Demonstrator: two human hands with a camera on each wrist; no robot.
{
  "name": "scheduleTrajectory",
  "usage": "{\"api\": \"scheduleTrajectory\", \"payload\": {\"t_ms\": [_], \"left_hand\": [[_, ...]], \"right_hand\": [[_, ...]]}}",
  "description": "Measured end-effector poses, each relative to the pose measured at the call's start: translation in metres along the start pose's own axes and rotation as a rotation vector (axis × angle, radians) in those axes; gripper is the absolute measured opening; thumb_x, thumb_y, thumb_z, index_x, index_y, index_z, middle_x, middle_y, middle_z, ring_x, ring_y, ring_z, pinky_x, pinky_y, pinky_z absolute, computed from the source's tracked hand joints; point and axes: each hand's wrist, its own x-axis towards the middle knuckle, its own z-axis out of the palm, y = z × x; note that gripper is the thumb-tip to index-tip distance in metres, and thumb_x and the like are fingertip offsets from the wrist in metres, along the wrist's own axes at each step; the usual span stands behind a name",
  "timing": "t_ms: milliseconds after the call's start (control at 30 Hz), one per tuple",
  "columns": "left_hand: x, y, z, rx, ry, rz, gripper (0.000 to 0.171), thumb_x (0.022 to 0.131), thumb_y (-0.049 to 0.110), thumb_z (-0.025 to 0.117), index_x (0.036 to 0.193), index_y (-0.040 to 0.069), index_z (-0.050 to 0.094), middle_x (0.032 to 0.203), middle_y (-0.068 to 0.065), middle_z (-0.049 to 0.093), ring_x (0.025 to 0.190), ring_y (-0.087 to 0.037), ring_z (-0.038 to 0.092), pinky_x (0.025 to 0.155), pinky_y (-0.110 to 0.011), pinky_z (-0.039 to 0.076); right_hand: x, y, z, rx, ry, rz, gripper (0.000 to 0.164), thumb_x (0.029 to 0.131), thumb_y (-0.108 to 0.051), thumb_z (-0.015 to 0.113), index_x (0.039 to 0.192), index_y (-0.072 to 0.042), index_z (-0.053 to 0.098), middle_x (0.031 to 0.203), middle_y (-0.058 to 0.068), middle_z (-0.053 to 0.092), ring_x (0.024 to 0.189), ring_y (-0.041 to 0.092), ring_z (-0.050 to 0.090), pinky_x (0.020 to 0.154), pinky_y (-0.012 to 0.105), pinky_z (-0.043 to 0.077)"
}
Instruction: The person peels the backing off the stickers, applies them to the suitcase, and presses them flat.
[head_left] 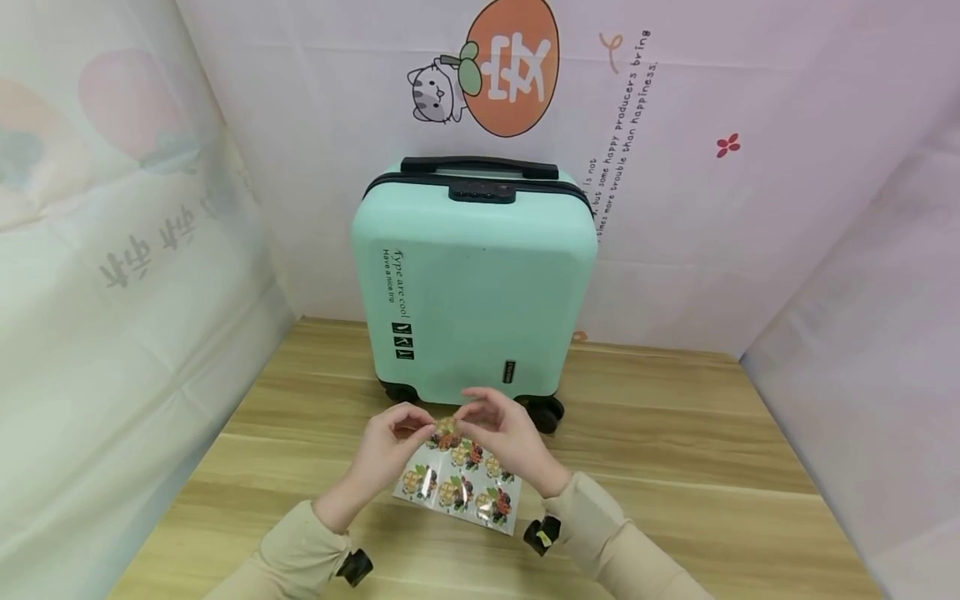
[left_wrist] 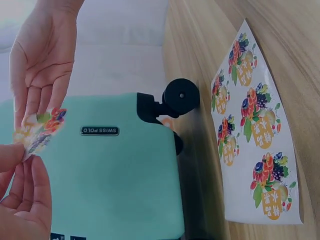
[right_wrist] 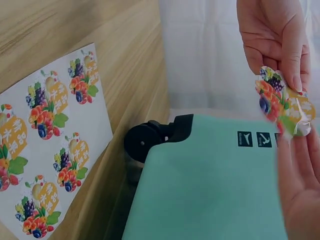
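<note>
A fruit-print sticker (head_left: 447,424) is up between both hands, in front of the suitcase's lower edge. My left hand (head_left: 387,446) pinches its left edge between thumb and fingertips. On the opposite edge, my right hand (head_left: 508,433) holds it with thumb and fingers. In the right wrist view, the sticker (right_wrist: 271,95) looks bent, with a pale crease near the lower hand. Beneath the hands, the white sticker sheet (left_wrist: 241,187) lies on the wooden table, bearing several more fruit stickers with yellow lettering.
A mint-green suitcase (head_left: 480,283) stands upright behind the hands, with a black top handle (head_left: 480,166) and black wheels (head_left: 545,414). Printed white cloth (head_left: 675,208) hangs behind and at both sides. The wooden table (head_left: 675,467) extends around the suitcase.
</note>
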Motion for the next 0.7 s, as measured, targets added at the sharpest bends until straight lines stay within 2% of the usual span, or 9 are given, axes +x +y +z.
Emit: {"api": "scheduleTrajectory", "payload": {"t_ms": [133, 233, 300, 367, 467, 567, 700], "left_hand": [[0.004, 0.003, -0.003, -0.046, 0.035, -0.012, 0.005, 0.084, 0.003, 0.068, 0.089, 0.002, 0.068, 0.086, -0.012, 0.068, 0.075, -0.004, 0.061, 0.069, -0.019, 0.053], [0.01, 0.006, -0.008, -0.081, 0.05, -0.012, 0.006, 0.084, 0.001, 0.067, 0.089, -0.002, 0.067, 0.086, -0.016, 0.067, 0.074, -0.002, 0.06, 0.069, -0.018, 0.053], [0.015, 0.01, -0.012, -0.099, 0.057, -0.01, 0.007, 0.084, -0.001, 0.067, 0.09, -0.004, 0.066, 0.086, -0.018, 0.066, 0.073, -0.002, 0.059, 0.068, -0.018, 0.053], [0.021, 0.014, -0.018, -0.107, 0.066, -0.007, 0.008, 0.084, -0.001, 0.066, 0.09, -0.006, 0.065, 0.086, -0.019, 0.066, 0.072, -0.002, 0.059, 0.068, -0.017, 0.052], [0.028, 0.021, -0.026, -0.105, 0.077, 0.008, 0.008, 0.085, -0.001, 0.066, 0.091, -0.006, 0.065, 0.085, -0.016, 0.066, 0.071, -0.002, 0.058, 0.066, -0.017, 0.051], [0.034, 0.028, -0.032, -0.114, 0.097, 0.023, 0.008, 0.085, -0.001, 0.066, 0.091, -0.006, 0.065, 0.083, -0.007, 0.066, 0.071, -0.002, 0.058, 0.063, -0.017, 0.049], [0.042, 0.036, -0.038, -0.135, 0.126, 0.035, 0.01, 0.086, 0.001, 0.066, 0.092, -0.006, 0.064, 0.082, -0.001, 0.065, 0.074, -0.003, 0.059, 0.061, -0.017, 0.048]], "right_hand": [[0.003, -0.003, -0.002, 0.063, 0.041, 0.01, 0.046, 0.092, -0.012, 0.061, 0.135, -0.004, 0.045, 0.129, 0.015, 0.058, 0.121, 0.03, 0.055, 0.098, 0.034, 0.048], [0.007, -0.007, -0.004, 0.075, 0.119, 0.002, 0.042, 0.091, -0.011, 0.062, 0.131, -0.005, 0.05, 0.134, 0.015, 0.054, 0.123, 0.029, 0.053, 0.099, 0.035, 0.047], [0.01, -0.011, -0.004, 0.069, 0.181, 0.0, 0.039, 0.09, -0.008, 0.064, 0.127, -0.006, 0.054, 0.131, 0.014, 0.055, 0.118, 0.029, 0.055, 0.095, 0.034, 0.049], [0.014, -0.015, -0.004, 0.061, 0.206, 0.011, 0.036, 0.089, -0.009, 0.064, 0.124, -0.007, 0.056, 0.125, 0.013, 0.057, 0.112, 0.027, 0.057, 0.09, 0.032, 0.052], [0.019, -0.022, -0.001, 0.066, 0.187, 0.013, 0.035, 0.089, -0.009, 0.065, 0.123, -0.006, 0.057, 0.118, 0.011, 0.059, 0.105, 0.024, 0.058, 0.084, 0.03, 0.053], [0.027, -0.029, 0.004, 0.066, 0.161, 0.004, 0.033, 0.089, -0.011, 0.065, 0.121, -0.004, 0.057, 0.111, 0.011, 0.06, 0.1, 0.021, 0.059, 0.08, 0.027, 0.054], [0.038, -0.037, 0.009, 0.046, 0.181, -0.025, 0.025, 0.09, -0.013, 0.065, 0.113, -0.006, 0.062, 0.102, 0.009, 0.062, 0.094, 0.018, 0.059, 0.078, 0.025, 0.054]]}}
